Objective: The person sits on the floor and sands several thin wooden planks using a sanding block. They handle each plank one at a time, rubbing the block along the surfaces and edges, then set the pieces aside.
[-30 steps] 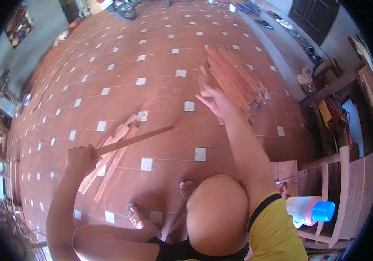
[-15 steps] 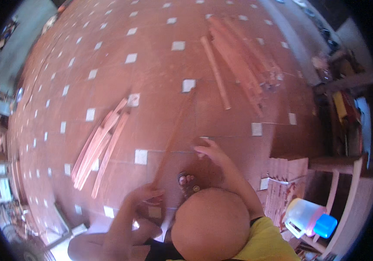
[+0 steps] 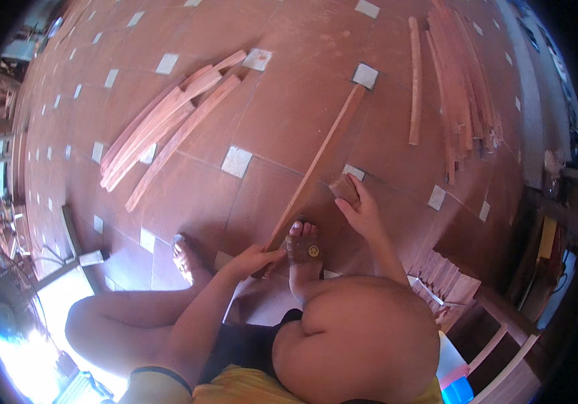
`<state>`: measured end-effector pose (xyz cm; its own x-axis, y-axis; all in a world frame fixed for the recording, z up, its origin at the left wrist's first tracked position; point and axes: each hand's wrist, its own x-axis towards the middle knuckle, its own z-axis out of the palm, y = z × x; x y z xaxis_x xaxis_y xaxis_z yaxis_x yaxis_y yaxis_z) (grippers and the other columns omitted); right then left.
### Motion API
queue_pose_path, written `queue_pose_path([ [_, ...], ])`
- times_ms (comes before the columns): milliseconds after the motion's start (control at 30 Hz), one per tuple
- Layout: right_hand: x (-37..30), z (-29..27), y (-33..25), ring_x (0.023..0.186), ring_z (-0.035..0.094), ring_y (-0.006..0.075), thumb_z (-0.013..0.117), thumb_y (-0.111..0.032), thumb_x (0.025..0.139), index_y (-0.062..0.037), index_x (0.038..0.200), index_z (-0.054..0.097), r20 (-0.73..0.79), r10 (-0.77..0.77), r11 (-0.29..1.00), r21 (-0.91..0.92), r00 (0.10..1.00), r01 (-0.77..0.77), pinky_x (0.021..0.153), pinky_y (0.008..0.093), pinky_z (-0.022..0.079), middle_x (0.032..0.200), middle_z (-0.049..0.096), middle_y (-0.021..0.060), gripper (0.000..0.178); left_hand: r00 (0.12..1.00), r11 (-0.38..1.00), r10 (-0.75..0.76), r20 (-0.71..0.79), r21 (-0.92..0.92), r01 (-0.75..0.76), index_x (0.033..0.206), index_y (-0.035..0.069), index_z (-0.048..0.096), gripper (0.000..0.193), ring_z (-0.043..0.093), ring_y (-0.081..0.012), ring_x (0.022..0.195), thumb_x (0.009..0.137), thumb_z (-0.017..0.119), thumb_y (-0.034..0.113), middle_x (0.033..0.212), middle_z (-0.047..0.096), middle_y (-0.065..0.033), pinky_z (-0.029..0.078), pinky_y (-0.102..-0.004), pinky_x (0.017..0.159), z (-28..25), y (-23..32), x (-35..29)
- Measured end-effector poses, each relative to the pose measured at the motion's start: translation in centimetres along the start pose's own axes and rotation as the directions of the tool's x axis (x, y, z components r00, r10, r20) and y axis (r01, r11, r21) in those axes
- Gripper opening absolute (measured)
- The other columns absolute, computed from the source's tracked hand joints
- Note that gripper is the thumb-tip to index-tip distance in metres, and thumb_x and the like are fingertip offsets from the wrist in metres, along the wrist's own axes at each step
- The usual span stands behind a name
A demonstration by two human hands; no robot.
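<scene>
My left hand (image 3: 254, 261) is closed round the near end of a long, thin wooden strip (image 3: 319, 165). The strip slants away to the right across the tiles, its far end by a white square tile inlay. To the right of the strip, my right hand (image 3: 365, 212) grips a small brown block (image 3: 344, 190) between thumb and fingers. A little space separates the block from the strip. My sandalled right foot (image 3: 302, 246) rests beside the strip's near part.
Several wooden strips (image 3: 167, 124) lie in a loose group at left. A larger pile of strips (image 3: 462, 87) lies far right, with one separate strip (image 3: 415, 81) beside it. Stacked wood (image 3: 447, 283) stands near a wooden frame at right. A fan (image 3: 6, 289) is at left.
The view has shifted, so the floor and strips sit differently in it. My left hand stays on the strip's near end. The block in my right hand now shows plainly.
</scene>
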<state>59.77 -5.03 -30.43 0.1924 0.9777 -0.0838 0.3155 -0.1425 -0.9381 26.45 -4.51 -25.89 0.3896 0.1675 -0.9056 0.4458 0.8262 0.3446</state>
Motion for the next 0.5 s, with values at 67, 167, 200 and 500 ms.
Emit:
queue_pose_path([
  [67, 1.0, 0.7, -1.8, 0.121, 0.063, 0.0407, 0.078, -0.021, 0.09, 0.0061, 0.146, 0.047, 0.054, -0.085, 0.985, -0.148, 0.995, 0.092, 0.102, 0.0459, 0.05, 0.132, 0.062, 0.0276, 0.069, 0.998, 1.0, -0.019, 0.054, 0.024, 0.018, 0.074, 0.006, 0.063, 0.042, 0.055, -0.0152, 0.053, 0.086, 0.082, 0.041, 0.06, 0.054, -0.0023, 0.044, -0.0353, 0.048, 0.1, -0.3, -0.2],
  [167, 2.8, 0.8, -2.8, 0.123, 0.06, 0.0457, 0.076, -0.022, 0.091, 0.0056, 0.148, 0.045, 0.064, -0.194, 0.944, -0.261, 0.979, 0.204, 0.104, 0.0485, 0.049, 0.132, 0.061, 0.0305, 0.07, 0.989, 0.989, -0.143, 0.036, 0.034, 0.142, 0.074, 0.005, 0.062, 0.031, 0.051, -0.0155, 0.05, 0.084, 0.079, 0.029, 0.059, 0.052, -0.0031, 0.041, -0.0364, 0.046, 1.4, -1.0, -0.6],
  [200, 3.0, 0.6, -3.0, 0.123, 0.059, 0.0469, 0.076, -0.023, 0.091, 0.0053, 0.148, 0.044, 0.052, -0.23, 0.93, -0.281, 0.972, 0.235, 0.104, 0.0489, 0.048, 0.131, 0.061, 0.0312, 0.071, 0.984, 0.986, -0.168, 0.066, -0.002, 0.169, 0.072, 0.007, 0.06, 0.028, 0.049, -0.0155, 0.048, 0.085, 0.077, 0.025, 0.058, 0.05, -0.0026, 0.038, -0.0359, 0.046, 1.7, -0.7, -1.1],
  [500, -3.2, 2.3, -8.4, 0.115, 0.062, 0.0473, 0.075, -0.029, 0.093, 0.0029, 0.147, 0.049, 0.635, 0.1, 0.877, -0.42, 0.766, 0.234, 0.099, 0.0493, 0.05, 0.124, 0.064, 0.0295, 0.068, 0.954, 0.98, -0.2, 0.223, 0.065, 0.191, 0.066, 0.009, 0.056, 0.022, 0.048, -0.0169, 0.043, 0.08, 0.072, 0.015, 0.053, 0.049, -0.0045, 0.039, -0.0354, 0.043, -1.2, -8.3, -0.6],
])
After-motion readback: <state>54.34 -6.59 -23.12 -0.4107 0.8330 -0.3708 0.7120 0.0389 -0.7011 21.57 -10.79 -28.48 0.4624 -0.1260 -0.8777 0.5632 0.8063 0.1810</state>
